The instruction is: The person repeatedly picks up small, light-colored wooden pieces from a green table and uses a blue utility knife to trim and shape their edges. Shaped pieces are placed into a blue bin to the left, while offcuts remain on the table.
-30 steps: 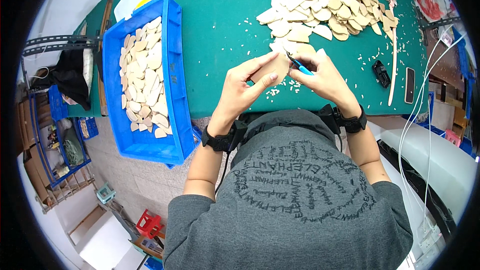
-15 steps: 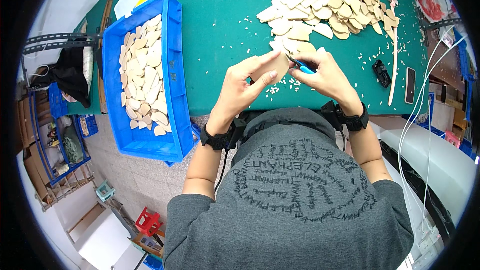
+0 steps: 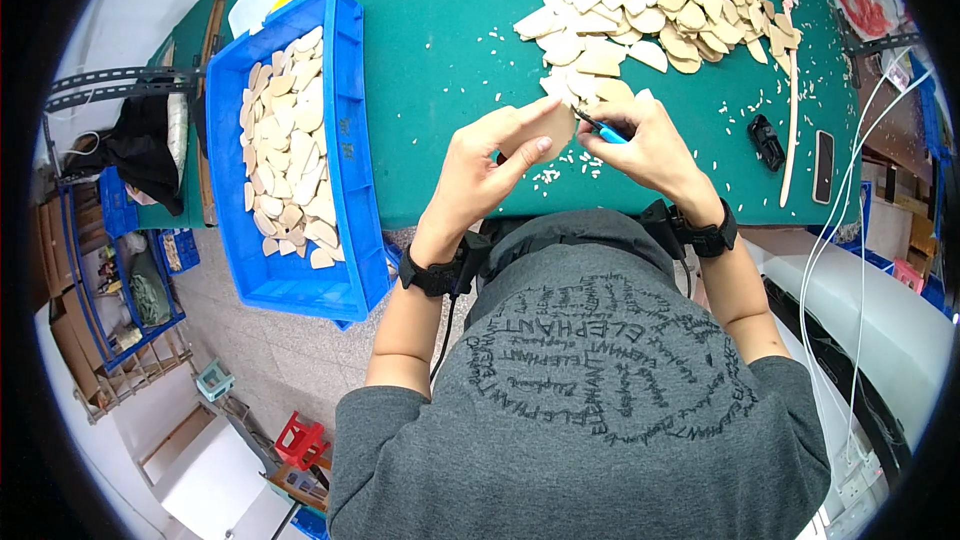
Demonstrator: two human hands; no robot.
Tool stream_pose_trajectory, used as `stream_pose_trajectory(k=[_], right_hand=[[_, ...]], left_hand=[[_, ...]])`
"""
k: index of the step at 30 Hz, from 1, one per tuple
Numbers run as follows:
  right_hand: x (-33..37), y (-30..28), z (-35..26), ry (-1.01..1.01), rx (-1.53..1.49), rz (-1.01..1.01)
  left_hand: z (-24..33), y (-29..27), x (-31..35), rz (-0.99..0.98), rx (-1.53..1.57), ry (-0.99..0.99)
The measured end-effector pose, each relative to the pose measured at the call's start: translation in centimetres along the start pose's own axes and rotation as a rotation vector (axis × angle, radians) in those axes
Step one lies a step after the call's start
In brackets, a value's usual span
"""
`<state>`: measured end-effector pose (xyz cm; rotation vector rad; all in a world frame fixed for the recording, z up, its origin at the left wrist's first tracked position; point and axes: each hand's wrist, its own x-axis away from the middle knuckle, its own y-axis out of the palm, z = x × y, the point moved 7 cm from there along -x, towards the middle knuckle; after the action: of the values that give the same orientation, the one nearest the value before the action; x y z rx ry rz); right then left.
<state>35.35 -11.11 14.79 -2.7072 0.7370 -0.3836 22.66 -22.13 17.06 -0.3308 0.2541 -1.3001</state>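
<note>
A blue crate (image 3: 345,155) of pale wooden pieces was set on the green desk (image 3: 440,70) — a phone (image 3: 823,166) lay far right.

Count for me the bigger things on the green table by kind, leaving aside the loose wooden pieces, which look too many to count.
Blue plastic crate: 1
Blue-handled cutter in the right hand: 1
Long wooden stick: 1
Dark flat phone-like slab: 1
Small black object: 1
Wooden piece in the left hand: 1
Total: 6
</note>
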Motion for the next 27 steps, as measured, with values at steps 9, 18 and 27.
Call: stream_pose_trajectory(k=[9, 18, 27], right_hand=[[-0.5, -0.2, -0.5, -0.063, -0.204, 0.063], [-1.9, 0.6, -0.7, -0.062, -0.412, 0.153], [0.7, 1.7, 5.0, 0.099, 0.012, 0.004]], left_hand=[[-1.6, -1.2, 1.1, 0.074, 0.244, -0.053], [-1.2, -0.2, 1.3, -0.021, 0.349, -0.069], [-11.0, -17.2, 7.9, 1.034, 0.544, -0.131]])
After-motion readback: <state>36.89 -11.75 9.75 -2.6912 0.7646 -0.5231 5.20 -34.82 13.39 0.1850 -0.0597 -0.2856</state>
